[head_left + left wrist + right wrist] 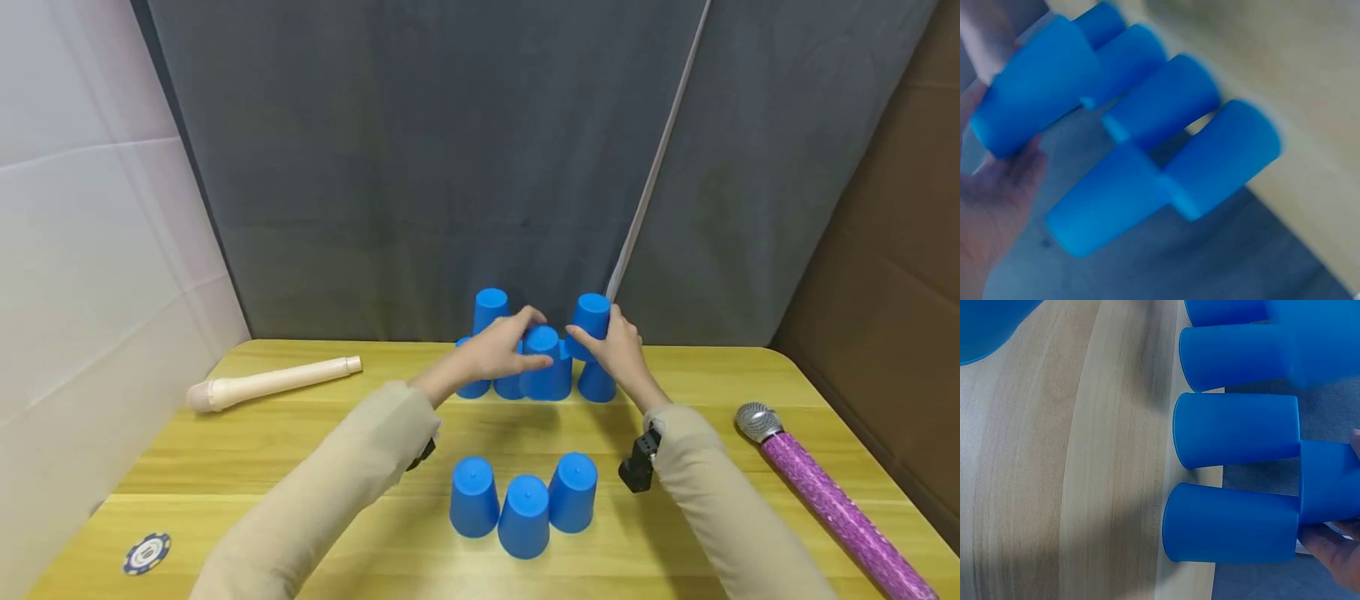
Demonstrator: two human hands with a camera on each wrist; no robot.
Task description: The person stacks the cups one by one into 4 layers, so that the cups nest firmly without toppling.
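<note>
Blue plastic cups stand upside down in a row (597, 382) at the back of the yellow table (300, 442), with more cups on top of them. My left hand (517, 346) grips an upper middle cup (542, 341) between thumb and fingers. My right hand (602, 340) grips the upper right cup (592, 314). Another upper cup (491, 309) stands at the left, untouched. The left wrist view is blurred; it shows the hand (991, 206) against a cup (1035, 87). In the right wrist view, fingertips (1335, 553) touch the upper cup (1330, 481) above the bottom row (1235, 430).
Three more upside-down blue cups (523, 515) cluster near the front, between my forearms. A pale wooden flute (273, 382) lies at the left, a purple glitter microphone (825, 492) at the right, and a poker chip (147, 552) at the front left. A grey curtain hangs behind the table.
</note>
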